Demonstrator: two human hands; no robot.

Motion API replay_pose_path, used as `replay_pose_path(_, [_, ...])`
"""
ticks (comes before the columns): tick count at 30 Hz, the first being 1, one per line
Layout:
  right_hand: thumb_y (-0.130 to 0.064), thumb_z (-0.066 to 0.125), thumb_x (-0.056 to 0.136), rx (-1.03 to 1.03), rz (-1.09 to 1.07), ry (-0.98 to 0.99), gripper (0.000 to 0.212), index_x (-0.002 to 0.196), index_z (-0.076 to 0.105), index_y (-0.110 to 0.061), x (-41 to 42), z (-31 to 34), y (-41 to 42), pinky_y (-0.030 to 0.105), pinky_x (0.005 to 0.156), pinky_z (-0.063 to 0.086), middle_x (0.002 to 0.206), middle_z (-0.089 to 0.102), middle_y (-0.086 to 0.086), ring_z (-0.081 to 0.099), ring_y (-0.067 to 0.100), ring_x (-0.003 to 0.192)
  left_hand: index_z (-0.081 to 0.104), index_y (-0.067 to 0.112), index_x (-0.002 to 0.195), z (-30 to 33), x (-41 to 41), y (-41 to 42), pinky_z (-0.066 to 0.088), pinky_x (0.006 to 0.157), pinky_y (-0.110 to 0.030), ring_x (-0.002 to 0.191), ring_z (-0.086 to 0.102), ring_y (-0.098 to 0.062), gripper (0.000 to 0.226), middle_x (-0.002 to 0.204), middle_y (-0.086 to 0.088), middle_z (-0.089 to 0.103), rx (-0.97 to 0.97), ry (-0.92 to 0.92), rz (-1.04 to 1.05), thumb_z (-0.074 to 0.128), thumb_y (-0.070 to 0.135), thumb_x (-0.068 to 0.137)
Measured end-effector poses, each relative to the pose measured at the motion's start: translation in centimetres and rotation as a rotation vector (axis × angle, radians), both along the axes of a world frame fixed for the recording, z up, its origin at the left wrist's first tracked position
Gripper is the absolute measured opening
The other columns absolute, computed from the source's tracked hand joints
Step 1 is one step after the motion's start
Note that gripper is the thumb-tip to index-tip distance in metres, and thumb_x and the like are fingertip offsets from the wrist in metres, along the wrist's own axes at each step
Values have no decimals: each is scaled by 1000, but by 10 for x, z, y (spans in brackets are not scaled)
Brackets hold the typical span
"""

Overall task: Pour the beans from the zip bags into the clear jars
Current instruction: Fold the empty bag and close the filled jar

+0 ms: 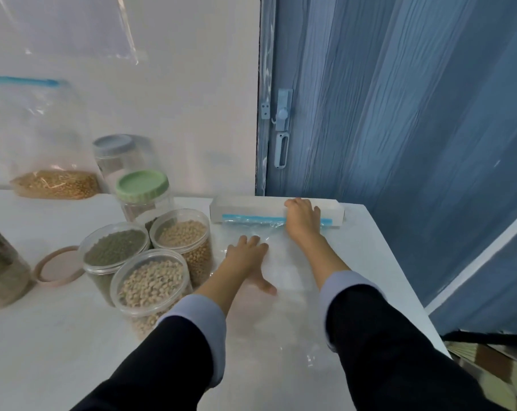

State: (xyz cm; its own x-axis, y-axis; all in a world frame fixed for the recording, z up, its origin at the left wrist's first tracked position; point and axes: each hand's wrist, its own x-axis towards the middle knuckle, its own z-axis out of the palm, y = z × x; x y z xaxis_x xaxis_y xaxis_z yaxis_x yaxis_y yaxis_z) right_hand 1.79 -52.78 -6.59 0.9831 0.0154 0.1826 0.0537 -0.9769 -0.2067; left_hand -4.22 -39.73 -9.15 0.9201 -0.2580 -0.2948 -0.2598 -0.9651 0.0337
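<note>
left hand (247,253) lies flat, fingers straight, on an empty bag (281,277); right hand (303,219) curls over its blue zip against a box (251,207). three jars (150,280) hold beans. next, likely the bag (55,179) by the wall, still holding beans.

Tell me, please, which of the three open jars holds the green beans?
The open jar furthest left, beside the loose pink lid; the other two hold pale beans.
</note>
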Motion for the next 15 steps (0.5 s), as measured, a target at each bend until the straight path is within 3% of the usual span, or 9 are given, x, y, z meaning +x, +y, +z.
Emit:
replay_pose_path(4, [1,46,92,-42,-42,-20,37,125,54,-14,12,-4,6,41,103,29,129,55,5,41,25,123,28,19,141,-2,12,1,27,107,-54,142,10,-32,100,159,-3,-1,-95,38,38,76,61,63])
replay_pose_path(9, [-3,45,95,-57,-52,-41,32,121,61,-14,20,-8,1,38,98,32,125,54,7,41,25,121,35,20,134,-13,22,-4,32,103,-56,136,21,-32,71,152,1,24,-136,-43,114,53,66,82])
replay_pose_path(13, [5,42,92,161,-44,-216,29,113,63,2,20,-4,0,34,82,34,113,56,16,47,32,106,26,21,143,-20,26,-3,32,103,-57,137,18,-32,82,154,1,18,-77,-54,106,54,66,81])
replay_pose_path(15, [4,44,92,225,-34,-304,27,110,64,1,18,-2,3,32,77,36,110,56,16,48,32,100,25,21,144,-18,28,-2,30,105,-58,139,14,-33,87,156,0,13,-85,-39,113,57,67,78])
